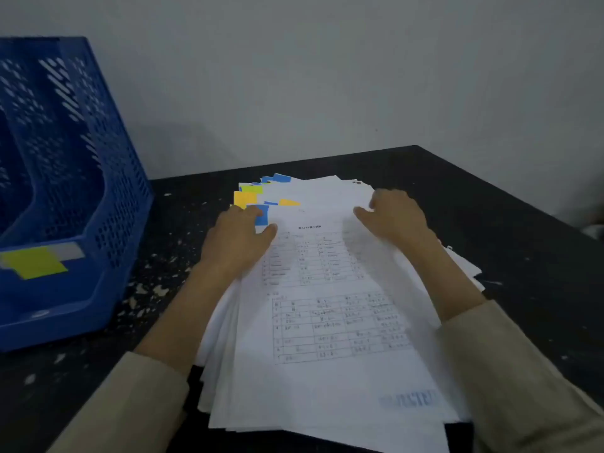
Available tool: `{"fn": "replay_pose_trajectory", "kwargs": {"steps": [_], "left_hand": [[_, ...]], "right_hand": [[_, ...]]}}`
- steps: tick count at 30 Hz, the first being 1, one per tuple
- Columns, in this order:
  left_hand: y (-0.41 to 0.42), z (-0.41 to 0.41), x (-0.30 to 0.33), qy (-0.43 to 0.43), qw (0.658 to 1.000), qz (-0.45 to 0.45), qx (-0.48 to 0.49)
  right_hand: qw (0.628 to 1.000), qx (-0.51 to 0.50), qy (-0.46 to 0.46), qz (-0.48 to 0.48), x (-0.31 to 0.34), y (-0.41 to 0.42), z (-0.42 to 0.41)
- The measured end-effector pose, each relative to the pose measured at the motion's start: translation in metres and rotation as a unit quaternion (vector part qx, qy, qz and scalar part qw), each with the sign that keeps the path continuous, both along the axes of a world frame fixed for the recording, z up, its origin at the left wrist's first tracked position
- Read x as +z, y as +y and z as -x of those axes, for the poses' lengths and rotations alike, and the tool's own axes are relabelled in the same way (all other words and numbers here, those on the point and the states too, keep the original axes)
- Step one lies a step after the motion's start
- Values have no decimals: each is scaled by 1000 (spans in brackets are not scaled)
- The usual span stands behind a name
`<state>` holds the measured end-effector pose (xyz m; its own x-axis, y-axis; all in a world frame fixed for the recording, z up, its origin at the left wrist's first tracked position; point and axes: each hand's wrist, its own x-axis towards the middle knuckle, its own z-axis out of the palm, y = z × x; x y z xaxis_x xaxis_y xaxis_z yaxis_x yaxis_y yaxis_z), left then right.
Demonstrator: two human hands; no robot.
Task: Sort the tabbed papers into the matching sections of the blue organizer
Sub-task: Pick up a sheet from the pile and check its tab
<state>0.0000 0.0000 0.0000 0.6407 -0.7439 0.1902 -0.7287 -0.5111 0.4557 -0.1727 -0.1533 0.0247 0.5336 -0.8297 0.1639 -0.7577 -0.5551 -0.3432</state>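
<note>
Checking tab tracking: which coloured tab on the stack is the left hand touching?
The blue tab under the left hand's fingertips; the yellow and other blue tabs lie beyond it, untouched.

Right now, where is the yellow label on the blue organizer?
In the head view, the yellow label sits at the far left, on the low front lip of the blue organizer, left of the paper stack and the left hand.

Person's body: two bare forearms w/ both hands, left hand and right hand, no rings, watch or gloves to be seen. Each arm has a long beige sleeve, left sleeve and right sleeve, plain cloth w/ no print, loose-cut, cuffs ending partway up the forearm. Fingers bare; nails too blurred to tell.
</note>
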Motion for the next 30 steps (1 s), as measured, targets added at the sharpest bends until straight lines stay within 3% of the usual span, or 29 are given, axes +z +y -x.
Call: {"fn": "replay_pose_trajectory", "kwargs": {"steps": [5,10,13,20,27,30], "left_hand": [[0,1,-4,33,996,-21,77],[3,-1,1,78,990,-50,105],[5,1,3,105,990,-41,86],[5,-11,10,191,978,29,78],[13,-8,7,184,976,90,75],[14,-9,8,122,981,131,76]], "right_hand": [[988,-40,117,-90,2,-3,11],[969,-30,72,-233,13,0,11],[977,-11,59,-203,12,0,8],[991,-49,-118,-33,4,6,-4],[975,-41,-219,6,-10,5,-12],[973,-33,-224,38,-13,3,-12]]}}
